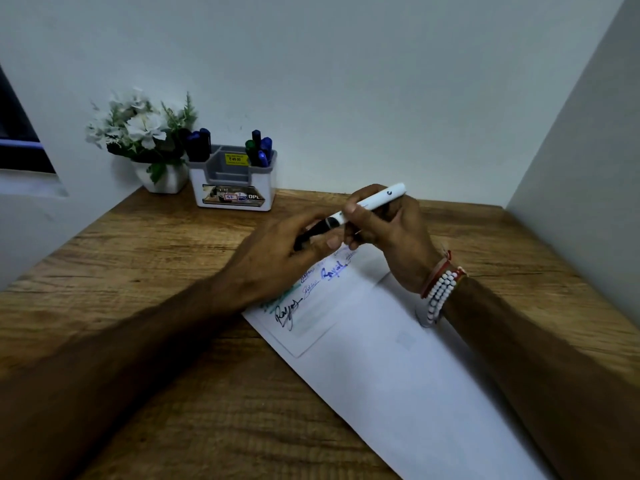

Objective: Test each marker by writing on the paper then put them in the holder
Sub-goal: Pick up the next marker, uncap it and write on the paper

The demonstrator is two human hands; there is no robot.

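Observation:
A white marker point(375, 200) with a black cap point(317, 232) is held tilted above the paper point(381, 358). My right hand point(388, 233) grips its white barrel, while my left hand point(277, 258) pinches the black cap end. The paper lies slanted on the wooden desk and carries several scribbled words in black, blue and green near its top left. The white and grey holder point(232, 181) stands at the back against the wall, with several dark and blue markers upright in its left and right compartments. The marker's tip is hidden.
A white pot of artificial flowers point(142, 140) sits left of the holder. White walls close in the desk point(138, 271) at the back and the right. A dark window edge point(17, 133) shows at far left. Beaded bracelets point(440, 292) circle my right wrist.

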